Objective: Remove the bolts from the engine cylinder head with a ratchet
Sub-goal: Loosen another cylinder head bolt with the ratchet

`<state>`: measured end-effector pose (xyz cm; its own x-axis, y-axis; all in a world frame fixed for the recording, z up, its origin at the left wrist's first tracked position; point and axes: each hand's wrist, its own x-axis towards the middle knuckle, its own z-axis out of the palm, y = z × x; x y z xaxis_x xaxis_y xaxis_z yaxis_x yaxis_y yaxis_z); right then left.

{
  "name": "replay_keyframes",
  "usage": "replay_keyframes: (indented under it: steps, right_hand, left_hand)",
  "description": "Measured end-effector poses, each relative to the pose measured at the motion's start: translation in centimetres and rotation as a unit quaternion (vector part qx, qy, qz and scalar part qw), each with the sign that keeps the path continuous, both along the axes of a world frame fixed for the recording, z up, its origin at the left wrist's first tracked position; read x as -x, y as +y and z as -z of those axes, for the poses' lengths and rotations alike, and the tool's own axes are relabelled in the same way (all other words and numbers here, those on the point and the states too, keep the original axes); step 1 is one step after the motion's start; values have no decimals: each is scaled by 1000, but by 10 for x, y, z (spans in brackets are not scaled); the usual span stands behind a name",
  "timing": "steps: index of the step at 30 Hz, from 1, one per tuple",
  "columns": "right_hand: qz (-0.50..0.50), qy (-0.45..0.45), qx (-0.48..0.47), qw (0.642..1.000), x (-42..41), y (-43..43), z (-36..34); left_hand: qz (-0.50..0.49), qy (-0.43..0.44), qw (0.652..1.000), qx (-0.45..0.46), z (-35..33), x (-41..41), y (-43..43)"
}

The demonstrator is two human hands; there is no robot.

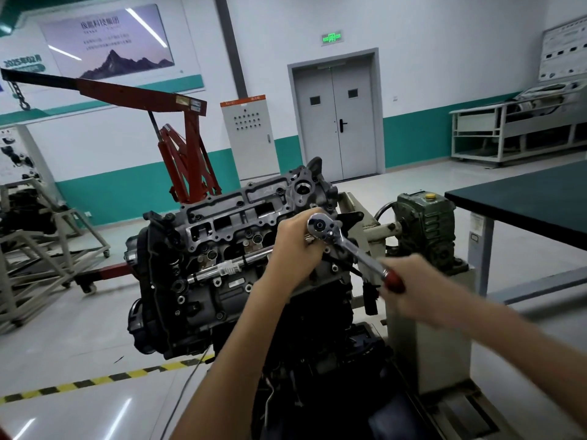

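I judge a bolt-loosening stroke: my left hand (pixel 297 246) curls round the ratchet (pixel 353 249) at the cylinder head's (pixel 228 201) right end. My right hand (pixel 409 282), blurred, apparently grips its handle. Next: a steady swing.

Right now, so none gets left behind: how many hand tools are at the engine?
2. A ratchet, left hand at its head, right hand on its red grip; a chrome bar lying across the engine. More may be hidden behind it.
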<state>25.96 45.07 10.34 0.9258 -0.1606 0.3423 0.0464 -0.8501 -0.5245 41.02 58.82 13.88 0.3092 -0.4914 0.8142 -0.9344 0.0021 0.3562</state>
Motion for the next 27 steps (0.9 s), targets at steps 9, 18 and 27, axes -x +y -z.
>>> replay_keyframes:
  steps: [9,18,27]
  right_hand:
    - [38,-39,20,998,1,-20,5]
    - [41,-112,-274,954,-19,73,54]
    - [52,-17,198,979,2,-43,-36]
  left_hand:
    - [72,115,981,139,12,16,-44]
    - [70,150,976,139,12,14,-47]
    - [84,111,989,49,6,-3,-36]
